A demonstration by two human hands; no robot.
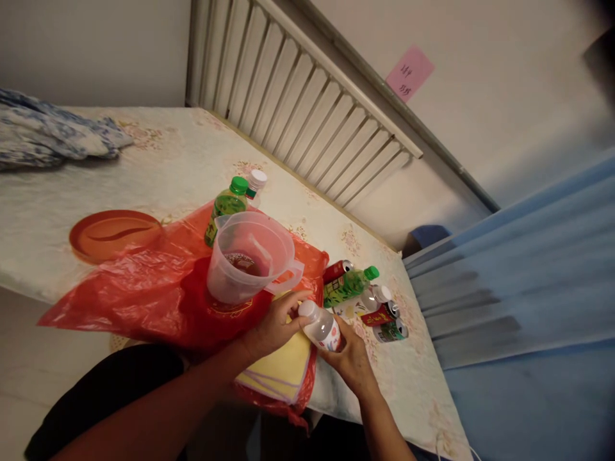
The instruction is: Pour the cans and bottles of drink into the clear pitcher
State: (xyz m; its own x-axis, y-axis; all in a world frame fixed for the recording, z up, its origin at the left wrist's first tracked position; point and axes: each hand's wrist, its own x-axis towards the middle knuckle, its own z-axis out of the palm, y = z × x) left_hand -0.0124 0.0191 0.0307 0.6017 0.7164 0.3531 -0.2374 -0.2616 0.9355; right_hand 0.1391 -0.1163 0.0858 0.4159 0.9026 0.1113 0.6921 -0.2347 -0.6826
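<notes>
A small clear bottle (323, 328) with a white cap and a pink-and-white label is held between both hands above the table's near edge. My right hand (353, 362) wraps the bottle's body from below. My left hand (278, 323) pinches the white cap with its fingertips. Just beyond the hands stands a clear plastic measuring jug (250, 259) with a little dark liquid in its bottom, resting on a red plastic bag (144, 285). Yellow cloths (283, 371) lie under my left hand.
A green-capped tea bottle (225, 208) and a white-capped bottle (257, 182) stand behind the jug. Several bottles and cans (369, 304) lie to the right. A red lid (113, 234), a bundled cloth (52, 134), a radiator (307, 102) and a blue sheet (523, 269) surround the table (408, 378).
</notes>
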